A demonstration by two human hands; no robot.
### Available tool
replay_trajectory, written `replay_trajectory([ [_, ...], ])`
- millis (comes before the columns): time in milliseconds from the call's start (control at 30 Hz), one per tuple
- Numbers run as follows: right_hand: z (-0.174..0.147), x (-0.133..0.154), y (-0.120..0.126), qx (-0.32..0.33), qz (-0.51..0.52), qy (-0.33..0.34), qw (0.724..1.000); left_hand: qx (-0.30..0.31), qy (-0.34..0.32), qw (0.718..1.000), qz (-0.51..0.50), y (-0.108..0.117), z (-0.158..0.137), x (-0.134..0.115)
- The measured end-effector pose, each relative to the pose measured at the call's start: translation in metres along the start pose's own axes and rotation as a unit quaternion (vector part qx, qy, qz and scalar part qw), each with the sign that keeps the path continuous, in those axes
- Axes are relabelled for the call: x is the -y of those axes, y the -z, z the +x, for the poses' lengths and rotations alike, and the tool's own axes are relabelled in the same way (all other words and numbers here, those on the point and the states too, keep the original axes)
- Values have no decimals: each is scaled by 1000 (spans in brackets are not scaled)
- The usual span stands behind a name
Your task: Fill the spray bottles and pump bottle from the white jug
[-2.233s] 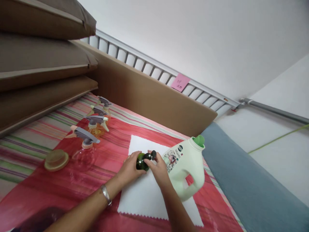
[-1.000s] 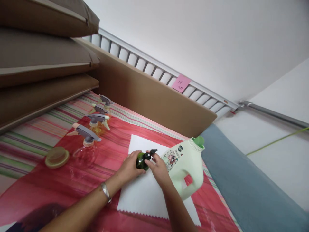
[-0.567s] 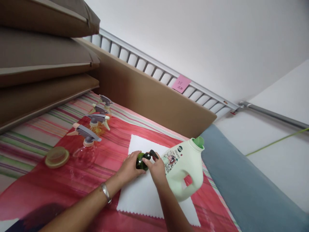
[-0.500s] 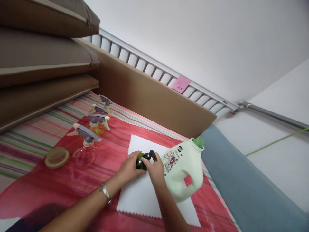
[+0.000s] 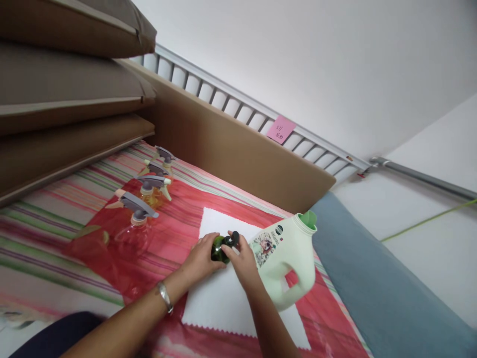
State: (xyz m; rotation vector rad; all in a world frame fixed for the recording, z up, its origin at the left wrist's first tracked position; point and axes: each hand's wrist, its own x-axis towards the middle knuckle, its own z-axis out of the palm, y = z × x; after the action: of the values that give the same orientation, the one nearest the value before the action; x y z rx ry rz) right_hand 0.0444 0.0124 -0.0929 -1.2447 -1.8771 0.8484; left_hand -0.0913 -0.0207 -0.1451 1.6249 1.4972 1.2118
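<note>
My left hand (image 5: 204, 256) wraps round the body of a small dark green pump bottle (image 5: 217, 249). At the bottle's black pump head (image 5: 233, 239), my right hand (image 5: 240, 258) is closed with thumb and fingers around the collar. The bottle is over a white cloth with a zigzag edge (image 5: 216, 308). Just right of my right hand stands a large pale green jug (image 5: 294, 248) with a printed label and a green spout; its lower left part is hidden behind my hand and forearm.
Several clear spray bottles with grey triggers (image 5: 137, 214) stand in a row at the left. A red translucent sheet (image 5: 179, 209) lies over a striped cloth (image 5: 48, 238). Stacked brown cushions (image 5: 74, 79) rise at the far left, and a brown board (image 5: 231, 144) borders the back.
The black pump head has turned on the bottle under my right hand. At the left, the red sheet's edge has shifted, baring more striped cloth and partly covering the round yellowish lid.
</note>
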Motion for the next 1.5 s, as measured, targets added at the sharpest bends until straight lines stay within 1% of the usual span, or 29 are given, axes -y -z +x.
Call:
replay_trajectory([
  [67, 0, 0, 0, 10, 2, 4, 1000, -1, 6, 1000, 0, 0, 0, -1],
  [133, 0, 0, 0, 5, -5, 2, 1000, -3, 6, 1000, -3, 0, 0, -1],
  [433, -6, 7, -14, -103, -61, -43, 992, -9, 0, 1000, -10, -2, 0, 2],
  [533, -6, 8, -19, -123, -65, -47, 989, -8, 3, 1000, -11, -2, 0, 2],
  [600, -4, 7, -21, -125, -62, -48, 989, -10, 4, 1000, -10, -2, 0, 2],
  [700, -3, 3, -17, -90, -46, -45, 994, -13, -3, 1000, -9, -1, -1, 2],
  [833, -7, 6, 5, -49, -24, -36, 998, -14, -11, 1000, -21, -2, -1, 3],
  [867, -8, 9, 13, -43, -30, -22, 998, -17, -11, 999, -26, -2, -1, 4],
  [933, -11, 20, 25, -12, -65, 29, 997, -24, -17, 999, -39, -3, -1, 5],
  [1033, -8, 38, 34, 57, -146, 109, 982, -27, -32, 998, -50, -1, -6, 4],
  [1100, -2, 47, 35, 80, -177, 131, 972, -30, -37, 998, -37, 5, -16, 3],
  [1167, 3, 53, 35, 81, -191, 136, 969, -37, -41, 998, -4, 13, -30, 3],
  [1233, 7, 56, 36, 79, -195, 140, 967, -47, -41, 997, 50, 20, -49, 5],
  [1300, 6, 57, 38, 80, -198, 147, 966, -59, -26, 990, 122, 25, -73, 10],
  [1367, 2, 60, 41, 78, -196, 154, 965, -72, 0, 977, 202, 27, -99, 18],
  [1500, -14, 72, 56, 66, -184, 161, 967, -112, 57, 935, 331, 29, -150, 34],
])
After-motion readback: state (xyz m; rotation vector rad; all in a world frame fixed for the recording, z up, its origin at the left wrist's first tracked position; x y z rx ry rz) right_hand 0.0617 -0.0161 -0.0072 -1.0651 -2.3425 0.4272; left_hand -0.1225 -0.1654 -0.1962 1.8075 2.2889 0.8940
